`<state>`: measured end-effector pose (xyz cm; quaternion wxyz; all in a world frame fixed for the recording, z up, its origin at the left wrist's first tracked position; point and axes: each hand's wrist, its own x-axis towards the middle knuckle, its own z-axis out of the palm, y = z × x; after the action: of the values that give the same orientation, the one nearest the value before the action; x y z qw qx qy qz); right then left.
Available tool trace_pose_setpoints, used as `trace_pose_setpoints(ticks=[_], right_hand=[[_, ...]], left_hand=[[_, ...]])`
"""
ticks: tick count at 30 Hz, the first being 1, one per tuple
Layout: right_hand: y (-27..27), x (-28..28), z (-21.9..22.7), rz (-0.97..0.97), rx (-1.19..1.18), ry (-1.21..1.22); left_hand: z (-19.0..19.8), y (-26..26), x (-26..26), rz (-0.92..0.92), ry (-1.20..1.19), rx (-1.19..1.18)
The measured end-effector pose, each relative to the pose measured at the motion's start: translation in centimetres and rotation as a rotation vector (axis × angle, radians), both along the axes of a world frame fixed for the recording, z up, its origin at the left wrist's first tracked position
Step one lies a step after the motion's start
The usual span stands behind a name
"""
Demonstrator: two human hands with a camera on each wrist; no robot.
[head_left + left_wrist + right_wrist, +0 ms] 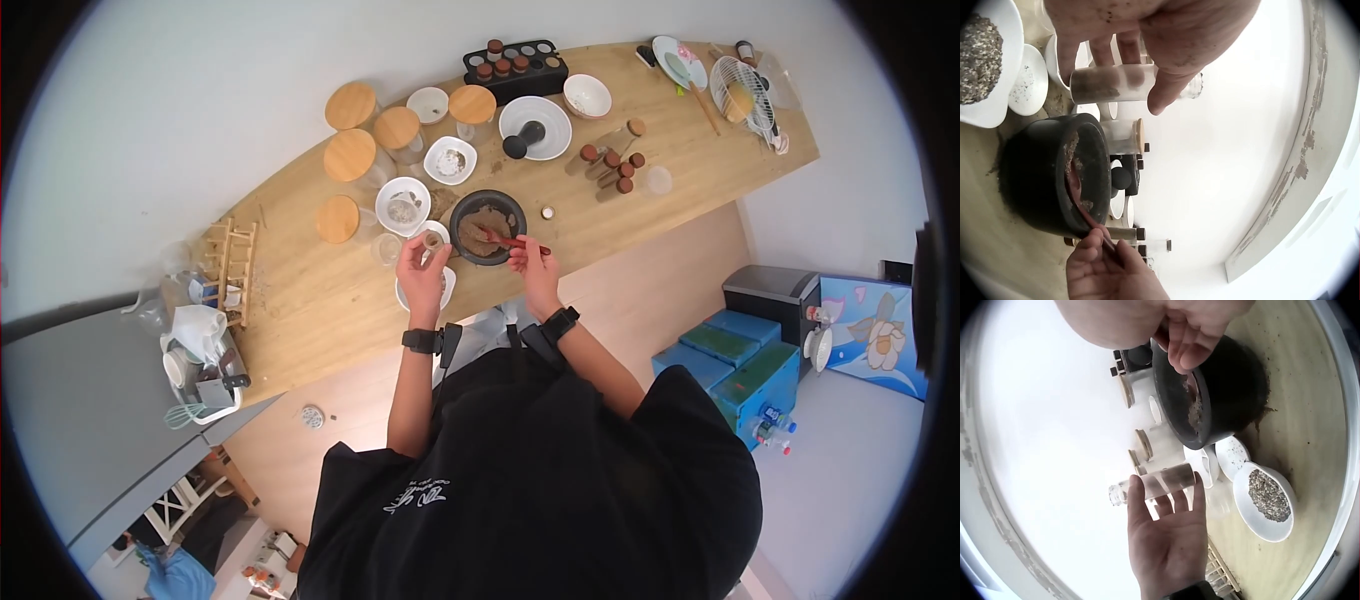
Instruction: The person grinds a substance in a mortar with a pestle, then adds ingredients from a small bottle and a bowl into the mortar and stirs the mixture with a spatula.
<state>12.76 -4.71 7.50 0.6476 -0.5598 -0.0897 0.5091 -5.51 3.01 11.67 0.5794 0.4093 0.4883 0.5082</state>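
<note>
1. A small glass jar is held on its side in the left hand, fingers and thumb curled round it, just left of the black mortar on the desk.
2. A red spoon is pinched in the right hand, its bowl dipped into the brown ground powder inside the mortar.
3. The jar is seen to carry only a thin dusting of powder along its wall, so filling is judged barely begun; most of the powder is left in the mortar.
4. Left of the mortar, white bowls of seeds and grit are set; farther off, bamboo-lidded jars, a pestle on a white plate and a rack of small spice bottles are ranged.
</note>
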Motion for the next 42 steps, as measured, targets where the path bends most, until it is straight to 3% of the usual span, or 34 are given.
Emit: trace_pose_setpoints(ticks=[6, 10, 20, 34, 42], right_hand=[[0.8, 1.1, 0.4, -0.032, -0.018, 0.089], [1.3, 3.0, 0.8, -0.056, -0.010, 0.063], [2.3, 6.7, 6.7, -0.006, 0.069, -0.051], [4.1, 7.0, 9.0, 0.176, 0.085, -0.275], [6.9, 7.8, 13.5, 0.489, 0.193, -0.706]], left_hand=[[-1.0, 0.3, -0.3, 0.005, 0.197, 0.101], [0.6, 0.9, 0.2, -0.015, 0.484, 0.264], [2.6, 1.8, 2.9, -0.058, 0.787, 0.395], [3.5, 1.0, 3.4, -0.087, 0.876, 0.358], [4.1, 0.8, 3.8, -0.076, 0.819, 0.281]])
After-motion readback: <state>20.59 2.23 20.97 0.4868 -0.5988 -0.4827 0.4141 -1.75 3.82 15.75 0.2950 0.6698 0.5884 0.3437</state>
